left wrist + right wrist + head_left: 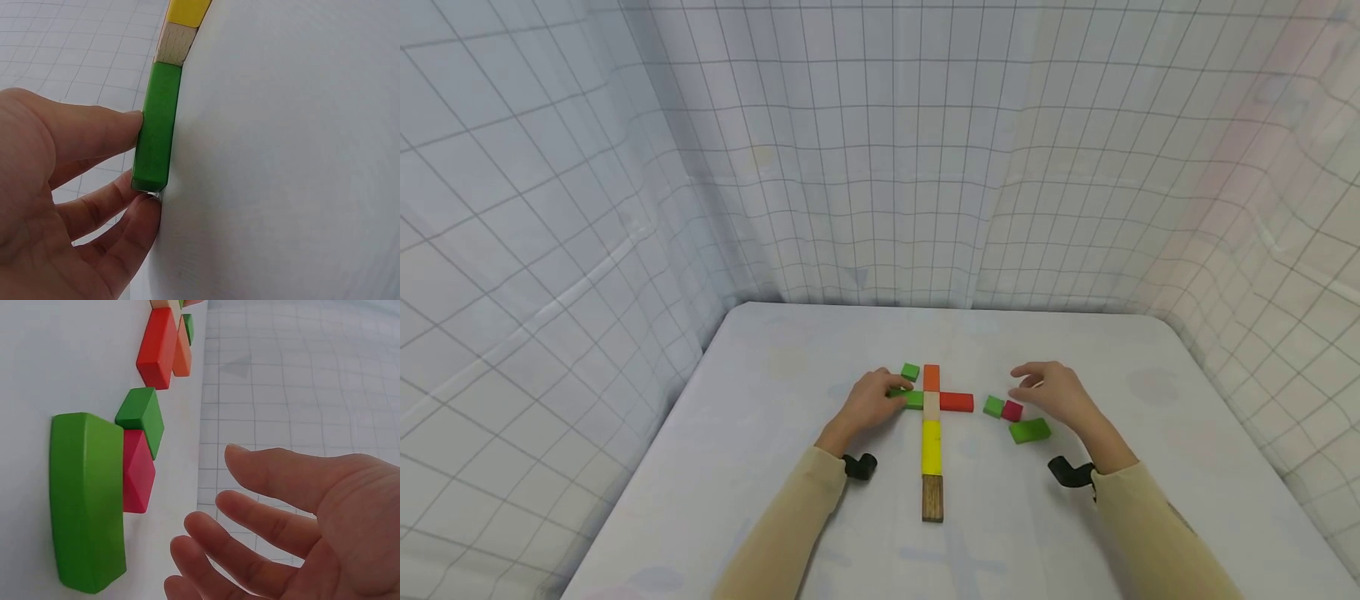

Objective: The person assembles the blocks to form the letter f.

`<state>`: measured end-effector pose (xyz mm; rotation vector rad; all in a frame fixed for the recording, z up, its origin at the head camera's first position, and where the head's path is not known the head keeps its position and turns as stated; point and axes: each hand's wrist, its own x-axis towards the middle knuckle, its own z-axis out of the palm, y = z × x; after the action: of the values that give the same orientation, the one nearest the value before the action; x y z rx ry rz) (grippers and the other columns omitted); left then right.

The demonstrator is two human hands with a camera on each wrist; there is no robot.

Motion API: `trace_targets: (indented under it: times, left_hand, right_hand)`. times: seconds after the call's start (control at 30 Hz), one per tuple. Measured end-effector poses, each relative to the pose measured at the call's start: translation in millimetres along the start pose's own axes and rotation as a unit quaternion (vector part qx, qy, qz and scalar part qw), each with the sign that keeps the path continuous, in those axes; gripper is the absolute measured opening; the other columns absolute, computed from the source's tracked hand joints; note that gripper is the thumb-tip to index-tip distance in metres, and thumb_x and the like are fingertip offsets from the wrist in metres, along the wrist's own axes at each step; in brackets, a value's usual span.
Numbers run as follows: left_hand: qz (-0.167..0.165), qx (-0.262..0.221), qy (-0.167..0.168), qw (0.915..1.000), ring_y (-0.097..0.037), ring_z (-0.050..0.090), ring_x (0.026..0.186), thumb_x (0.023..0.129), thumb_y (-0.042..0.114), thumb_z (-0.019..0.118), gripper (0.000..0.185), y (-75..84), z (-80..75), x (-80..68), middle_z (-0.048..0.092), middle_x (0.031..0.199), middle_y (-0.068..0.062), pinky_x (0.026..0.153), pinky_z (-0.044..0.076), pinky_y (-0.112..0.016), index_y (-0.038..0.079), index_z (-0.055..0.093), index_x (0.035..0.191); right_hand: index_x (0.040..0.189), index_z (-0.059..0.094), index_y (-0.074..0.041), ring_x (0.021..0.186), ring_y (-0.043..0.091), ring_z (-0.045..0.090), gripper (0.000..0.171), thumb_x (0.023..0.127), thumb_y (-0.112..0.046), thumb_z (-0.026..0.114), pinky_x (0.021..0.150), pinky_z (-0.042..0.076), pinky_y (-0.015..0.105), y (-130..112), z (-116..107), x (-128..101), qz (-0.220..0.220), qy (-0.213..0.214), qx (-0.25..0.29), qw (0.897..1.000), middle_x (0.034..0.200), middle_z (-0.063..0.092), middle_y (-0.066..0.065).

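Observation:
My left hand (871, 402) pinches a long green block (157, 128), with the thumb against its side and other fingers at its outer end. The block's inner end meets a plain wooden block (931, 406) in the middle of a flat cross of blocks. A red block (957, 402) forms the right arm, an orange block (932, 377) the top, and a yellow strip (932, 447) with a brown block (932, 498) the stem. My right hand (1057, 392) hovers with loosely bent fingers, holding nothing. Nearest it are a crimson block (139, 472), a small green block (141, 415) and a larger green block (87, 500).
Another small green block (911, 372) lies just beyond my left fingers, left of the orange block. A white table (760, 500) carries everything. White cloth with a grid pattern (880, 167) hangs behind it and on both sides.

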<state>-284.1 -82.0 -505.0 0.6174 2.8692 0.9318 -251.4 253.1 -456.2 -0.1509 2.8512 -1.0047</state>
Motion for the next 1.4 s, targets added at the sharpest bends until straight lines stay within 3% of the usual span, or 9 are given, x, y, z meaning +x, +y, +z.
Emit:
trace_targets:
  times: [0.33,0.5,0.83,1.2,1.4]
  left_hand:
    - [0.000,-0.004,0.005,1.0000,-0.018,0.051,0.083,0.093,0.015,0.070,0.024,-0.7,1.4,0.3,0.063,0.100,-0.003,0.073,0.044,-0.032,0.015,0.076,0.116]
    - [0.008,-0.005,0.004,0.9999,-0.018,0.051,0.083,0.093,0.015,0.070,0.023,-2.3,1.5,0.8,0.064,0.099,-0.003,0.074,0.044,-0.033,0.014,0.076,0.116]
    - [0.009,-0.015,0.004,0.9998,-0.018,0.051,0.083,0.093,0.016,0.070,0.023,-4.9,1.3,0.4,0.063,0.098,-0.002,0.073,0.044,-0.033,0.015,0.076,0.116]
    - [-0.004,-0.017,0.003,0.9998,-0.018,0.051,0.084,0.094,0.017,0.070,0.024,-4.0,1.2,0.2,0.062,0.098,-0.001,0.074,0.045,-0.033,0.016,0.076,0.118]
    - [-0.007,-0.019,-0.001,0.9998,-0.018,0.051,0.084,0.094,0.018,0.070,0.025,-4.2,0.1,1.0,0.062,0.098,-0.001,0.074,0.045,-0.033,0.016,0.076,0.118]
  right_hand:
    - [0.131,0.065,-0.008,0.106,0.032,0.061,0.046,0.091,-0.029,0.074,0.078,0.052,0.045,19.6,4.7,-21.2,0.012,-0.026,0.007,1.000,0.112,0.067,0.011]
    - [0.128,0.067,-0.008,0.108,0.034,0.062,0.048,0.088,-0.032,0.079,0.080,0.053,0.045,31.7,6.5,-27.5,-0.006,-0.030,0.018,0.999,0.114,0.067,0.012]
    - [0.122,0.072,-0.013,0.101,0.027,0.059,0.044,0.082,-0.028,0.084,0.076,0.049,0.038,51.3,3.6,-25.7,-0.042,-0.061,0.029,0.997,0.114,0.064,0.009]
    - [0.109,0.078,-0.020,0.089,0.022,0.054,0.028,0.082,-0.026,0.085,0.072,0.045,0.037,64.0,4.1,-27.0,-0.060,-0.051,0.024,0.997,0.102,0.061,0.002]
    - [0.105,0.077,-0.021,0.091,0.022,0.055,0.027,0.080,-0.024,0.086,0.074,0.046,0.036,64.0,5.0,-26.6,-0.068,-0.053,0.031,0.996,0.102,0.063,0.001]
